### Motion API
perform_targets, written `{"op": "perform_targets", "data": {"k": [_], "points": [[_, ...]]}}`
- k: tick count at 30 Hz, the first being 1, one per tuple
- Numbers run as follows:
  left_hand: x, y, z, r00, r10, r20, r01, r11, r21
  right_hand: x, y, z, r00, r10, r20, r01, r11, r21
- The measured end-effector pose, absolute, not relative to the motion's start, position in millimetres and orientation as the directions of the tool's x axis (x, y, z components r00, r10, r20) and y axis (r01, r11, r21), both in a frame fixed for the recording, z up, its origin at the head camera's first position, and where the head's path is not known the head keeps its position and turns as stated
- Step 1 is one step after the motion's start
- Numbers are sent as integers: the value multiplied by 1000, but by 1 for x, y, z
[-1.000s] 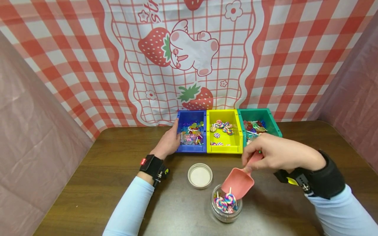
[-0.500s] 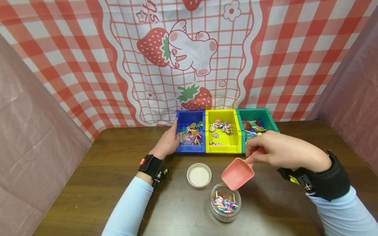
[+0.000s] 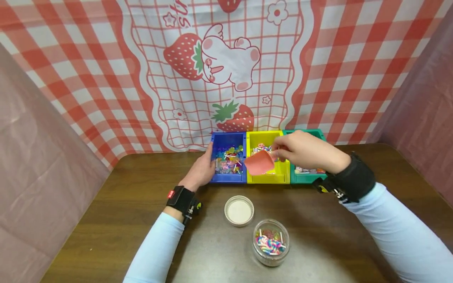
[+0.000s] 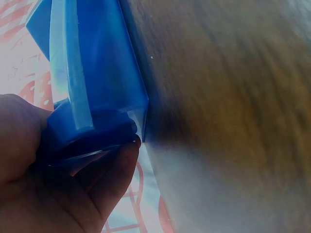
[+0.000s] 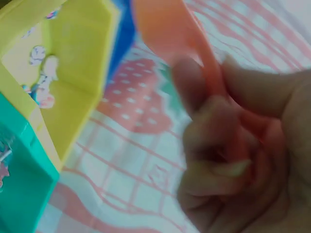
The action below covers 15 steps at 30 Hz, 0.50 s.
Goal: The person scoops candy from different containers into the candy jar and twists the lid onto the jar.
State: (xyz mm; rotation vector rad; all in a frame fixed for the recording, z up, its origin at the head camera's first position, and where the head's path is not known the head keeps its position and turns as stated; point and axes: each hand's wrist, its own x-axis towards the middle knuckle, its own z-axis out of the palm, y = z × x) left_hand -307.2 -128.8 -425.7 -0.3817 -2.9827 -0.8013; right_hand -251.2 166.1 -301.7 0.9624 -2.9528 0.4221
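Observation:
My right hand (image 3: 299, 149) holds the handle of a pink scoop (image 3: 259, 162) with curled fingers, its bowl over the front of the yellow bin (image 3: 279, 179), between blue and green. In the right wrist view the fingers (image 5: 214, 179) wrap the handle. My left hand (image 3: 200, 169) grips the left side of the blue bin (image 3: 228, 179); in the left wrist view, thumb and fingers lie on either side of its wall. A glass jar (image 3: 270, 259) with swirled lollipop charms (image 3: 269, 244) inside stands at the front.
A round whitish lid (image 3: 239, 211) lies on the wooden table (image 3: 141, 204), left of the jar. The green bin (image 3: 308, 179) stands right of the yellow one, partly hidden by my right hand. Behind the joined bins hangs a red-checked strawberry cloth (image 3: 329, 59).
Lollipop charms have dropped from the scoop into the jar. My right hand has then carried the scoop up and left from the jar to the yellow bin. My left hand stays put.

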Motion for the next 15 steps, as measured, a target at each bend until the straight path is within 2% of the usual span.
{"op": "perform_targets", "data": {"k": [7,9,13,15], "points": [[-307,-128,-427,-974,214,70,220,844,489,-289,117,-316,-817,-539,202,-568,812,-132],[-307,-129,-427,-975,211,68,217,848,484,-297,103,-322,-795,-556,243,-583,811,-53],[-308,-129,-426,-974,215,75,224,843,488,-312,80,-334,-701,-632,330,-629,766,132],[-308,-129,-426,-972,223,80,233,839,491,-319,72,-338,-670,-657,347,-642,747,173]]}}
